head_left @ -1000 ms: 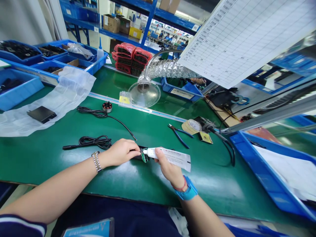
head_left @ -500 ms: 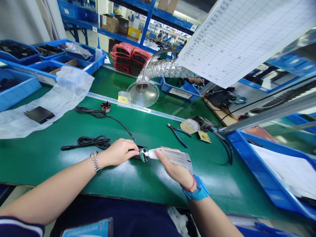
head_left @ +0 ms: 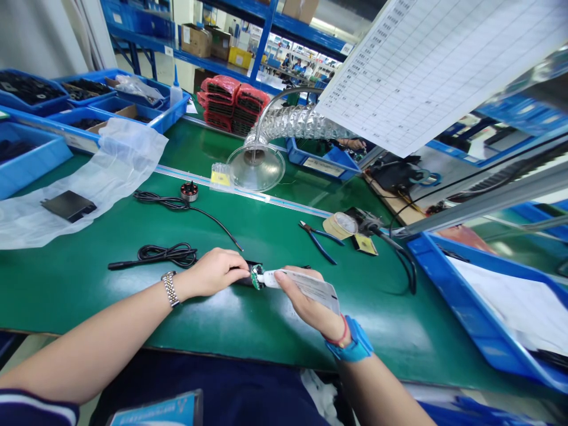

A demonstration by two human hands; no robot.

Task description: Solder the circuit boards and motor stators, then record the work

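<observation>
"Where is that green circuit board (head_left: pixel 256 279) sitting?"

"At the open end of the black casing (head_left: pixel 243 282), low over the green bench (head_left: pixel 213 325), between the two hands. The white tube (head_left: pixel 320 287) is pointing its nozzle (head_left: pixel 262 278) at it (touching or just shy, I can't tell from here)."

"And the grip?"

"The left hand (head_left: pixel 219 272) is pinching the casing with bunched fingertips. The right hand (head_left: pixel 306 303) is closing thumb and fingers around the tube."

"How would you be doing it well?"

"I'd be bracing the casing firmly, keeping the nozzle close and squeezing lightly; a hard press could be flooding those small parts."

"What's everything looking like?"

"The tube's soft, printed wall is curving toward a broad, flat tail. Past the left hand, a black cable (head_left: pixel 166 253) is lying in smooth, rubbery-looking loops. Farther back, slim blue-handled cutters (head_left: pixel 310 232) are resting spread beside a squat, cream tape roll (head_left: pixel 339 224). Behind those, a crinkled silver duct (head_left: pixel 297 123) is running down to a clear, flaring hood (head_left: pixel 256 173)."
</observation>
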